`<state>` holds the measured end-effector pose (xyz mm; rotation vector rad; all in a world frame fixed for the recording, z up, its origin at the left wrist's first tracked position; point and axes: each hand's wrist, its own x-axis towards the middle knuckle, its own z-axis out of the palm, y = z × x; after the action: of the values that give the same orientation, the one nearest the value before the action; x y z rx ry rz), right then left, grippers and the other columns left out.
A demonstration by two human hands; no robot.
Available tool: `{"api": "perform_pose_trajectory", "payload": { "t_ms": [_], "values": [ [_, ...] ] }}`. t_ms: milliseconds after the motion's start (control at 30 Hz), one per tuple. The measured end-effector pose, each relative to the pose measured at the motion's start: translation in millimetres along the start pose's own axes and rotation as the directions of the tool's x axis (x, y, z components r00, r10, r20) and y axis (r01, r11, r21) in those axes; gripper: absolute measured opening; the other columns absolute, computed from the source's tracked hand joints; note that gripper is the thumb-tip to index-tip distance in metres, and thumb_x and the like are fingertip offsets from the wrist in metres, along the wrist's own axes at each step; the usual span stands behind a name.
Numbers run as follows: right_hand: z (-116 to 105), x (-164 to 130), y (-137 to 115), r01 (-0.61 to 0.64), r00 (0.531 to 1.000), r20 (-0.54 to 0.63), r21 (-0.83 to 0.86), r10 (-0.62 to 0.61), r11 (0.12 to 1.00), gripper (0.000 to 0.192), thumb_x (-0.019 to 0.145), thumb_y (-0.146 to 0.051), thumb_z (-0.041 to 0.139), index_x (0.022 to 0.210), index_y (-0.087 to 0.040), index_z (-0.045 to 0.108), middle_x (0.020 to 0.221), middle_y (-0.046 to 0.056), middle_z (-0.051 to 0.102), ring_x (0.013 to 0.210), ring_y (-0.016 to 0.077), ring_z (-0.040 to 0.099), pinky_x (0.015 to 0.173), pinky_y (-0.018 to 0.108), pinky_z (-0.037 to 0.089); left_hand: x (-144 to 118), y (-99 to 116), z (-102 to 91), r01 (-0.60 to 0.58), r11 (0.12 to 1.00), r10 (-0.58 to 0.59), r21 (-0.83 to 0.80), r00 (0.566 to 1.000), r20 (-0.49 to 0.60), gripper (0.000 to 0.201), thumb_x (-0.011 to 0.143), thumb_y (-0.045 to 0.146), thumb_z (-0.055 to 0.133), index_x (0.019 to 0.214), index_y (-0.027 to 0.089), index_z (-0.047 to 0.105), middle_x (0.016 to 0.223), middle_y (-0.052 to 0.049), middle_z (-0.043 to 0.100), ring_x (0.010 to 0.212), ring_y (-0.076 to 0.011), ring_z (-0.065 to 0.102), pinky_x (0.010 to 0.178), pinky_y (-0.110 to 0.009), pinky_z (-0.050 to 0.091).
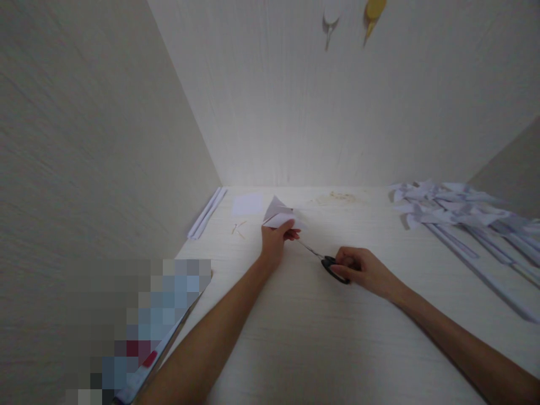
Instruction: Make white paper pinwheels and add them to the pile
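My left hand (275, 242) is closed on a folded piece of white paper (278, 215), its pointed flap standing up toward the wall. In my right hand (358, 267) is a pair of black-handled scissors (331, 266), gripped by the handles. The scissors' blades point up and left to the fingers of my left hand, close under the paper. Whether the tips touch the paper I cannot tell. A flat white paper square (247, 204) lies on the table behind and left of my left hand.
Paper pinwheels (455, 208) with rolled paper sticks (476, 267) lie piled at the right. Two paper rolls (207, 214) rest by the left wall. Toothpick-like bits (239, 229) are scattered near the square, and more thin bits (340, 197) lie by the back wall. Hooks (374, 11) hang above.
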<state>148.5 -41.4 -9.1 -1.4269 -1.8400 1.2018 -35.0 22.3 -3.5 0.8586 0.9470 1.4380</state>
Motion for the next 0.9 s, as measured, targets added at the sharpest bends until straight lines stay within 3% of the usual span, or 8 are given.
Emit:
{"api": "perform_pose_trajectory", "payload": {
  "t_ms": [133, 333, 500, 700, 900],
  "values": [
    [2.7, -0.5, 1.8, 0.030, 0.993, -0.110, -0.099, -0.041, 0.995, 0.024, 0.069, -0.039, 0.053, 0.061, -0.017, 0.048, 0.048, -0.005, 0.042, 0.042, 0.0075, 0.036, 0.040, 0.020, 0.025, 0.4, 1.8, 0.1, 0.004, 1.000, -0.005, -0.016, 1.000, -0.031, 0.013, 0.053, 0.020, 0.062, 0.047, 0.010, 0.055, 0.042, -0.003, 0.058, 0.033, -0.0074, 0.048, 0.036, -0.019, 0.035],
    [4.4, -1.3, 1.3, 0.069, 0.969, -0.216, -0.225, -0.118, 0.972, 0.024, 0.070, -0.040, 0.052, 0.062, -0.018, 0.048, 0.051, -0.003, 0.045, 0.044, 0.0086, 0.039, 0.042, 0.021, 0.028, -0.3, 2.7, 0.3, 0.018, 0.999, -0.020, -0.047, 0.999, -0.050, 0.013, 0.051, 0.020, 0.063, 0.046, 0.010, 0.056, 0.041, -0.002, 0.057, 0.033, -0.0076, 0.047, 0.037, -0.020, 0.035],
    [2.5, 2.6, 5.7, 0.077, 0.938, -0.283, -0.394, -0.201, 0.916, 0.022, 0.067, -0.036, 0.055, 0.078, -0.017, 0.055, 0.060, 0.000, 0.055, 0.049, 0.0119, 0.046, 0.048, 0.024, 0.035, -0.6, 3.2, 0.0, 0.029, 0.998, -0.030, -0.053, 0.999, -0.027, 0.014, 0.052, 0.020, 0.062, 0.045, 0.010, 0.056, 0.042, -0.002, 0.058, 0.034, -0.0076, 0.047, 0.038, -0.020, 0.035],
    [-7.7, 12.3, 18.4, -0.004, 0.869, -0.439, -0.467, -0.227, 0.884, 0.022, 0.071, -0.032, 0.050, 0.084, -0.016, 0.056, 0.073, 0.005, 0.059, 0.060, 0.0157, 0.052, 0.057, 0.028, 0.039, -3.4, 3.8, 0.3, 0.042, 0.997, -0.041, -0.066, 0.999, 0.017, 0.014, 0.052, 0.020, 0.062, 0.046, 0.010, 0.056, 0.042, -0.002, 0.057, 0.033, -0.0076, 0.047, 0.037, -0.020, 0.034],
    [-11.6, 38.4, 16.1, -0.090, 0.841, -0.482, -0.570, -0.244, 0.817, 0.019, 0.074, -0.028, 0.048, 0.087, -0.016, 0.054, 0.081, 0.006, 0.058, 0.067, 0.0166, 0.053, 0.061, 0.027, 0.039, -5.3, 1.8, -1.5, 0.064, 0.996, -0.059, -0.061, 0.995, 0.080, 0.014, 0.052, 0.021, 0.062, 0.047, 0.010, 0.056, 0.043, -0.003, 0.058, 0.034, -0.0073, 0.047, 0.037, -0.020, 0.034]
  ]
}}
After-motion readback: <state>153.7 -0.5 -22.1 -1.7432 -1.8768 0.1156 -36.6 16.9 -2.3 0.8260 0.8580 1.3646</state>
